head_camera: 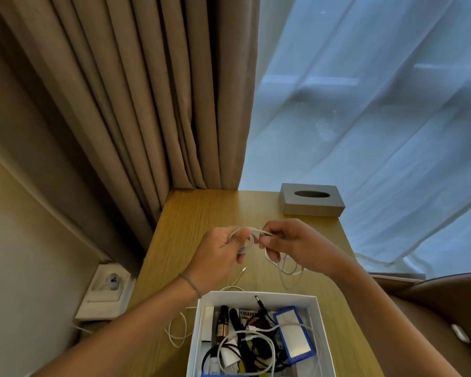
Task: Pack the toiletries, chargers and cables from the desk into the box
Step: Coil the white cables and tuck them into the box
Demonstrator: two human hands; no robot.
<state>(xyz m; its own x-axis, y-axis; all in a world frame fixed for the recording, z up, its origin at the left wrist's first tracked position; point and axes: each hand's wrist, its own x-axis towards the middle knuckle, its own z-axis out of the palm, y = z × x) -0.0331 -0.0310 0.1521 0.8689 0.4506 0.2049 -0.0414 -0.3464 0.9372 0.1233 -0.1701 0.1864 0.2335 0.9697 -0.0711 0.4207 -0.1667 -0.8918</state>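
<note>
Above the wooden desk [201, 213], my left hand [218, 248] and my right hand [291, 243] both grip a thin white cable [252, 234], looped between the fingers. Its loose end hangs below my right hand and trails across the desk toward the left. The white box [199, 336] stands at the desk's near edge, below my hands. Inside it lie a blue-edged device [294, 333], a brown bottle [223, 322], black leads, a white charger and another white cable. More white cable [177, 330] curls on the desk left of the box.
A grey tissue box [312, 200] stands at the desk's far right corner. Beige curtains hang behind on the left, sheer white ones on the right. A white stand [104, 295] with a small round object sits left of the desk. A brown chair [433, 300] is at the right.
</note>
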